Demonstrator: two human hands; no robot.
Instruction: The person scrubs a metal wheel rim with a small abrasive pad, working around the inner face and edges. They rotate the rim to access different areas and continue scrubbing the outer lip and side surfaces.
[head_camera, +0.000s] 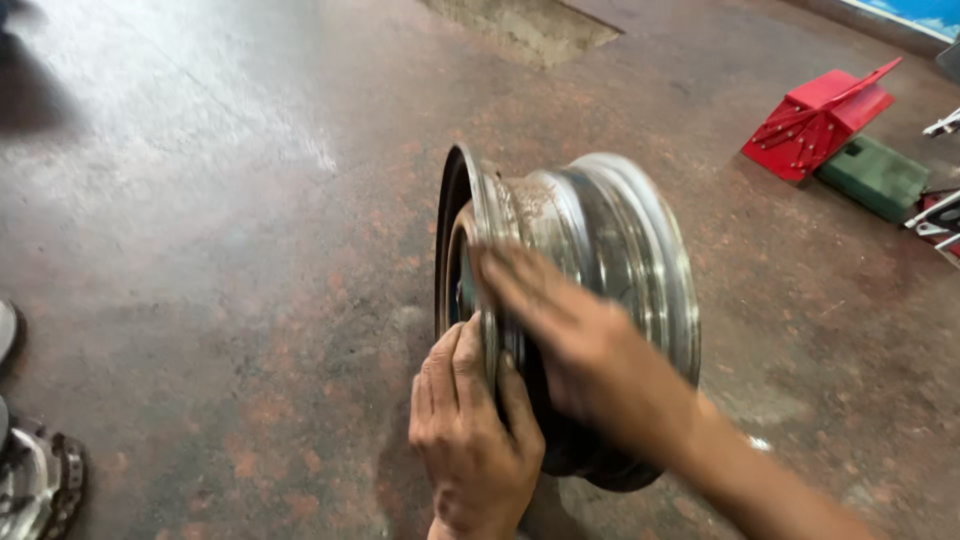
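Both hands (520, 400) on upright wheel rim (600, 230)

glare on floor (150, 90) upper left; right hand (570, 340) motion-blurred.

One steel wheel rim (590, 260), two hands on it: left hand (472, 435), right hand (575, 340). Floor's far right edge: one red metal piece (815, 120), one green block (878, 176).

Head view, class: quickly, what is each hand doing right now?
Left hand: closed on the near edge of the upright metal wheel rim.
Right hand: open, fingers flat across the rim's barrel; blurred.
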